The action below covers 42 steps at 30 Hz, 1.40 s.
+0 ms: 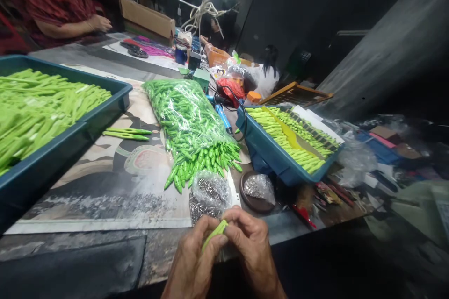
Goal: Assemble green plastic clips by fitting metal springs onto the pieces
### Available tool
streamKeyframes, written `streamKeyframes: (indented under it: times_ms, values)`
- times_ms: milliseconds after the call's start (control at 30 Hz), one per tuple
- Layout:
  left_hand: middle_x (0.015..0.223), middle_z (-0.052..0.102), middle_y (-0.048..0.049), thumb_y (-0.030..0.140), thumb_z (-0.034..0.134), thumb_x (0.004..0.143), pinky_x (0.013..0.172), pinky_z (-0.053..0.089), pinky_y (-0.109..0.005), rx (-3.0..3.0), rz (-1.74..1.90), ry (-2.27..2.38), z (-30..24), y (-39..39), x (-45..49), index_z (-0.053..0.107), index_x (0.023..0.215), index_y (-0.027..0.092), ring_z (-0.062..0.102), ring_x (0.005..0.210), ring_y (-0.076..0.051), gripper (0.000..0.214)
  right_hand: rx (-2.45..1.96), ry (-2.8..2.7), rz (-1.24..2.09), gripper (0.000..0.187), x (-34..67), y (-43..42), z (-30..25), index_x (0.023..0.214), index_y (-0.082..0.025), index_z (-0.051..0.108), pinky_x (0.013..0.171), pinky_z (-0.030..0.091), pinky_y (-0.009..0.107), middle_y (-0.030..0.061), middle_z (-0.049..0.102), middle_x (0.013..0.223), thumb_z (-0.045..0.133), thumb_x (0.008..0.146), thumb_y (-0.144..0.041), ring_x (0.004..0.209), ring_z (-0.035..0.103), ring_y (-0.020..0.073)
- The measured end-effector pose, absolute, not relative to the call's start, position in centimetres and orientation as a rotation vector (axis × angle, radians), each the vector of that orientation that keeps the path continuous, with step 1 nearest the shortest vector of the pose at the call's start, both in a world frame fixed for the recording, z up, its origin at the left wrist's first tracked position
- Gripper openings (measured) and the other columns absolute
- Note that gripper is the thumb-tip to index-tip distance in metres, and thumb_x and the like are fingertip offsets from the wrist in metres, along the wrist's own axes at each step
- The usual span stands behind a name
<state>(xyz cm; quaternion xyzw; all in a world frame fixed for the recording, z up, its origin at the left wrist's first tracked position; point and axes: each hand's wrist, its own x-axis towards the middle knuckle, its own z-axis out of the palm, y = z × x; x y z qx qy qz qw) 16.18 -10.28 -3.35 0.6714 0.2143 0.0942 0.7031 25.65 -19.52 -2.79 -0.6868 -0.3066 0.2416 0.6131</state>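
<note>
Between my hands is a light-green slender plastic piece (214, 235). My left hand (191, 254) is closed around it with thumb and fingers. The fingers of my right hand (250, 240) pinch at its upper end; whatever small part they may hold is hidden. Just beyond my fingers lies a clear plastic bag of small metal pins (210, 196). Behind it a large clear bag (189, 112) spills several darker-green pointed pieces (199, 163) onto the table. A round brown dish (257, 198) with another small bag of metal bits (259, 186) stands to the right.
A blue tray (105, 117) heaped with light-green pieces fills the left. At right stands a blue bin (277, 149) of similar pieces, with a yellow divider (287, 135). Two green-tipped sticks (128, 134) lie on the printed sheet. Another person's hand (100, 23) rests across the table.
</note>
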Motion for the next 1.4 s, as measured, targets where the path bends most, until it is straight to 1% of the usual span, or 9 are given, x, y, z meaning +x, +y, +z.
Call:
streamKeyframes:
  times_ms: [233,367,567,800,967,1067,1167,1267,1400]
  values:
    - [0.071,0.058,-0.0009,0.03,0.03,0.089,0.058,0.042,-0.024,1.93,0.384,0.375,-5.0,-10.2,15.9,0.046,0.083,0.021,0.055,0.061,-0.014,0.02,-1.67,-0.809,0.708,0.026,27.5,-19.6,-2.2,0.077,-0.014,0.061,0.049,0.031,0.02,-0.0018,0.048,0.06,0.061,0.074,-0.039,0.053,0.039,0.0081]
    - [0.068,0.057,-0.001,0.024,0.03,0.089,0.055,0.043,-0.023,2.163,0.498,0.354,-5.4,-9.9,15.7,0.047,0.084,0.021,0.057,0.059,-0.014,0.018,-2.063,-0.971,0.341,0.03,30.7,-18.0,-1.6,0.081,-0.015,0.058,0.043,0.033,0.02,-0.0035,0.044,0.053,0.041,0.084,-0.04,0.045,0.039,0.0085]
    - [0.064,0.057,-0.0023,0.006,0.031,0.081,0.047,0.042,-0.025,2.61,0.55,0.276,-4.7,-9.6,15.4,0.046,0.076,0.02,0.056,0.051,-0.016,0.022,-2.388,-1.019,-0.059,0.02,36.0,-14.4,-2.2,0.081,-0.015,0.058,0.076,0.04,0.029,0.009,0.059,0.086,0.039,0.075,-0.012,0.083,0.053,0.0189]
    - [0.072,0.058,-0.004,-0.007,0.031,0.06,0.046,0.041,-0.027,2.854,0.303,0.214,-4.0,-9.9,15.2,0.046,0.081,0.02,0.056,0.058,-0.02,0.037,-2.566,-1.07,-0.123,0.009,38.1,-13.6,-5.0,0.073,-0.015,0.054,0.077,0.038,0.033,0.0131,0.058,0.087,0.045,0.073,-0.013,0.089,0.051,0.0237]
    - [0.071,0.056,-0.0034,-0.008,0.031,0.059,0.044,0.04,-0.027,2.856,0.332,0.195,-4.1,-9.6,14.9,0.045,0.081,0.02,0.054,0.056,-0.019,0.038,-2.461,-0.95,-0.111,0.009,38.0,-13.3,-4.3,0.075,-0.015,0.051,0.077,0.037,0.036,0.0133,0.056,0.084,0.044,0.071,-0.013,0.086,0.051,0.025]
    - [0.071,0.056,-0.004,-0.005,0.032,0.068,0.047,0.043,-0.028,2.8,0.4,0.203,-4.5,-9.3,14.9,0.046,0.083,0.019,0.055,0.058,-0.019,0.032,-2.327,-0.861,-0.035,0.002,37.0,-13.5,-2.6,0.069,-0.017,0.047,0.066,0.039,0.032,0.0067,0.053,0.069,0.048,0.071,-0.019,0.07,0.051,0.0203]
    - [0.069,0.056,-0.0038,0.001,0.032,0.078,0.05,0.045,-0.028,2.689,0.52,0.245,-4.8,-9.1,14.9,0.046,0.084,0.018,0.056,0.058,-0.018,0.023,-2.116,-0.837,0.213,0.01,34.7,-14.6,-1.1,0.072,-0.018,0.048,0.051,0.039,0.026,-0.0007,0.049,0.057,0.049,0.073,-0.028,0.053,0.049,0.0141]
    - [0.067,0.055,-0.0026,0.01,0.031,0.085,0.052,0.044,-0.027,2.572,0.607,0.294,-4.9,-8.8,14.9,0.046,0.085,0.018,0.056,0.058,-0.017,0.017,-1.904,-0.808,0.416,0.018,31.8,-16.0,-0.6,0.085,-0.017,0.05,0.047,0.041,0.023,-0.0007,0.054,0.062,0.049,0.077,-0.034,0.053,0.054,0.0132]
    - [0.067,0.055,-0.0015,0.015,0.032,0.087,0.052,0.043,-0.027,2.43,0.587,0.348,-4.9,-8.6,14.6,0.046,0.088,0.018,0.056,0.056,-0.015,0.015,-1.545,-0.646,0.651,0.018,28.8,-17.6,-1.5,0.082,-0.015,0.054,0.048,0.042,0.021,0.0031,0.06,0.072,0.056,0.078,-0.032,0.058,0.057,0.0125]
